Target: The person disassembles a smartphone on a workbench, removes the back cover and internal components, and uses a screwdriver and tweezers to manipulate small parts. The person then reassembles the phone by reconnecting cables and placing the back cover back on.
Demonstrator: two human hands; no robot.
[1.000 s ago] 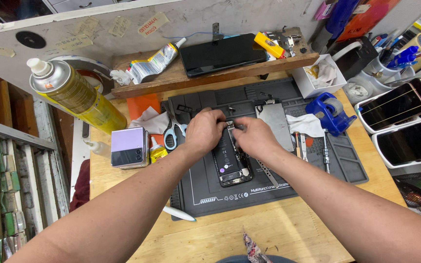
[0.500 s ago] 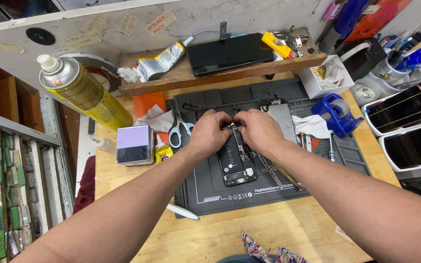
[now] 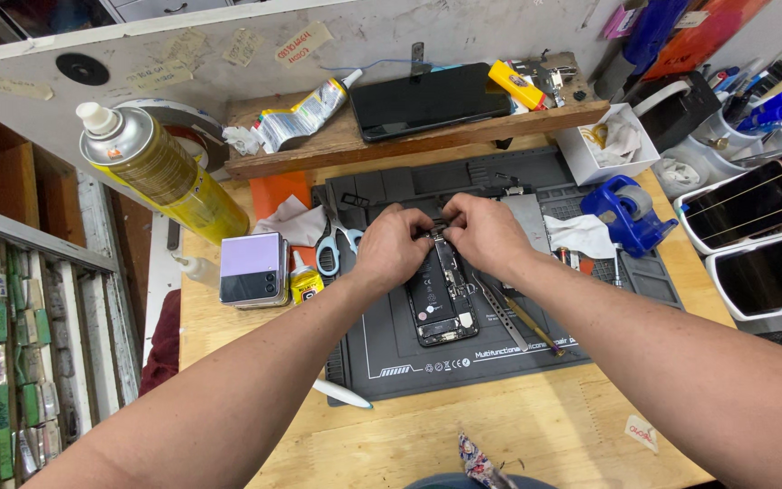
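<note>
An opened phone (image 3: 441, 297) with its black battery and boards showing lies on a dark grey repair mat (image 3: 500, 358). My left hand (image 3: 391, 249) and my right hand (image 3: 486, 234) meet over the phone's top end, fingers pinched on its upper edge. The fingertips hide the part they touch. Metal tweezers (image 3: 502, 317) and a thin tool lie on the mat just right of the phone, under my right wrist.
A folded lilac phone (image 3: 251, 269), a small glue bottle and scissors (image 3: 332, 246) sit left of the mat. A yellow spray can (image 3: 163, 172) stands at the left. A wooden shelf holds a black phone (image 3: 427, 100) and a tube. A blue tape dispenser (image 3: 624, 213) and screens in trays lie to the right.
The view has shifted slightly, so the bench sits lower in frame. Both hands stay together over the top of the opened phone, with only small finger movement.
</note>
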